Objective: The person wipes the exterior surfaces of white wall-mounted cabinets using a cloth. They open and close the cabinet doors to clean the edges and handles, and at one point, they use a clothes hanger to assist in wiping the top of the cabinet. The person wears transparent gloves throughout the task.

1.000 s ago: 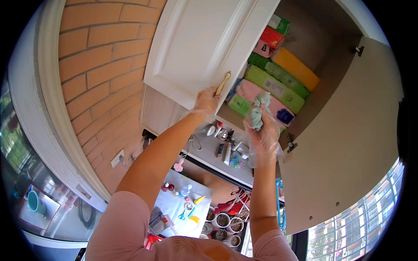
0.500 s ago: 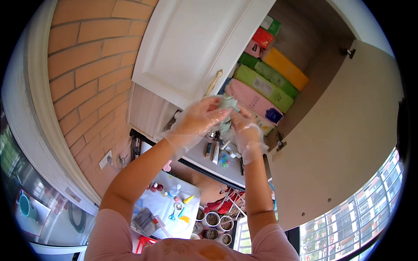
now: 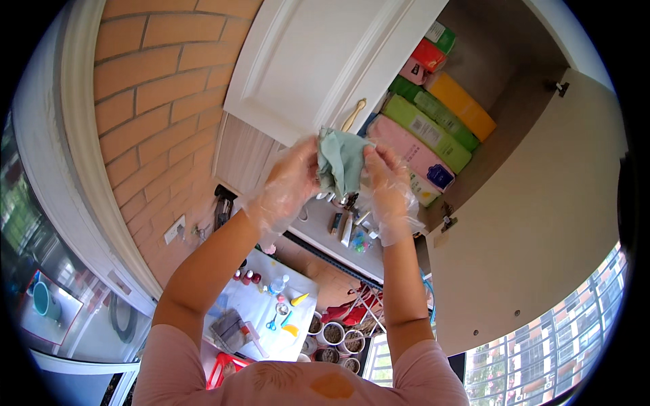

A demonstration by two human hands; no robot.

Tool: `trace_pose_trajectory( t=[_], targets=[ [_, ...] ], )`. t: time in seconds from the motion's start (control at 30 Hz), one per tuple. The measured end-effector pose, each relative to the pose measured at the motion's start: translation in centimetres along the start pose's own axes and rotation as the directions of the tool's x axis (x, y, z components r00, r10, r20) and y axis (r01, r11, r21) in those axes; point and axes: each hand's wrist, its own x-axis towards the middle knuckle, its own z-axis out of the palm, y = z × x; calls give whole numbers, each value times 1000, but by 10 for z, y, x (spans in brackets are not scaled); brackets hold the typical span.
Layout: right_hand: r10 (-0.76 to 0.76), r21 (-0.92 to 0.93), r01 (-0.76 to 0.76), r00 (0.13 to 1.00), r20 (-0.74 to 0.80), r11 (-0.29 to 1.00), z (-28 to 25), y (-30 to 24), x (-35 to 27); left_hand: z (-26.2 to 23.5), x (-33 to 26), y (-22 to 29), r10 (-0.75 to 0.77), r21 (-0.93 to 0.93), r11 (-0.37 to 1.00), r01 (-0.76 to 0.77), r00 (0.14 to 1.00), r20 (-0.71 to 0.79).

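Observation:
A pale green cloth (image 3: 340, 161) is stretched between my two hands, in front of the cabinet. My left hand (image 3: 292, 177), in a thin clear plastic glove, grips its left edge. My right hand (image 3: 388, 181), gloved the same way, pinches its right edge between thumb and fingers. Behind the cloth are the white closed cabinet door (image 3: 325, 61) with a brass handle (image 3: 354, 115) and, to the right, an open compartment stacked with tissue packs (image 3: 423, 128) in pink, green, orange and red.
The open cabinet door (image 3: 528, 210) spans the right side. Below my hands, a shelf (image 3: 318, 227) holds tubes and small items. Lower down stand a white table (image 3: 271, 318) with scissors and bottles, and several pots of soil (image 3: 333, 333). A brick wall (image 3: 162, 88) rises at left.
The cloth was bunched between my hands and is now spread out wider and held up. My hands have moved slightly apart, and the view has shifted a little.

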Motion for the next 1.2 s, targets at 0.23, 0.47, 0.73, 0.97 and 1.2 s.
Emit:
trace_pose_trajectory(
  t=[0.23,0.47,0.73,0.97,1.2],
  targets=[
    [97,-31,-97,995,7,995,-12,5,-3,15,-40,-6,-154,-146,980,138,983,-101],
    [204,-139,-178,958,201,974,-29,-1,11,-35,-67,-35,-335,-12,929,369,831,-444],
    [23,-360,230,816,578,904,-20,20,-28,-12,-86,-45,-526,-432,805,406,825,-206],
    [-78,-263,386,678,731,884,1,15,-73,-67,-93,-74,-341,-527,792,308,939,37],
    [-197,-253,641,545,815,724,-1,23,-99,-40,-99,-59,-396,-536,789,299,916,-72]
  ],
)
